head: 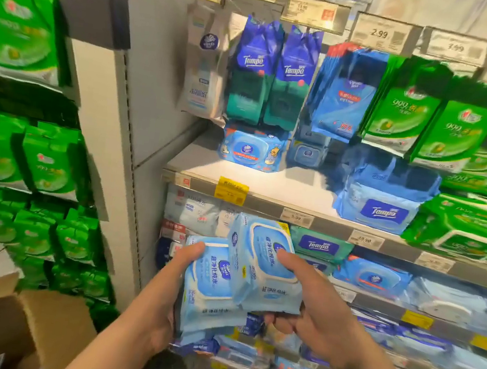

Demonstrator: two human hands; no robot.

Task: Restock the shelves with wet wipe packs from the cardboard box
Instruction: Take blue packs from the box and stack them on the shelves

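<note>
Two light-blue wet wipe packs, both held up in front of the shelf edge [265,199], below its yellow tag [231,190]. Left pack [212,285]: soft plastic, pale blue, white-rimmed flip lid panel, dark blue round logo, blue Chinese print running sideways; more packs apparently stacked under it, count unclear. Gripped by left hand [162,307], thumb over the top corner, fingers curled round the side and hidden behind. Right pack [265,267]: same design, tilted, overlapping the left pack's right edge, lid facing camera, small yellow mark at upper corner. Pinched by right hand [309,310], thumb pressed on the lid face, fingers curled under the bottom edge. Cardboard box [9,327] open, down-left of the shelf edge, at frame bottom, contents not seen. Above the shelf edge: blue baby-wipe pack [251,149], blue Tempo pack [385,200], green packs [471,233]; hanging higher, dark blue Tempo pouches [274,73] and green pouches [431,116]. Below the shelf edge: teal Tempo pack [319,245] just right of the held packs. Left of the shelf edge, across the upright: green stacked packs [23,155]. Motion blur throughout.
</note>
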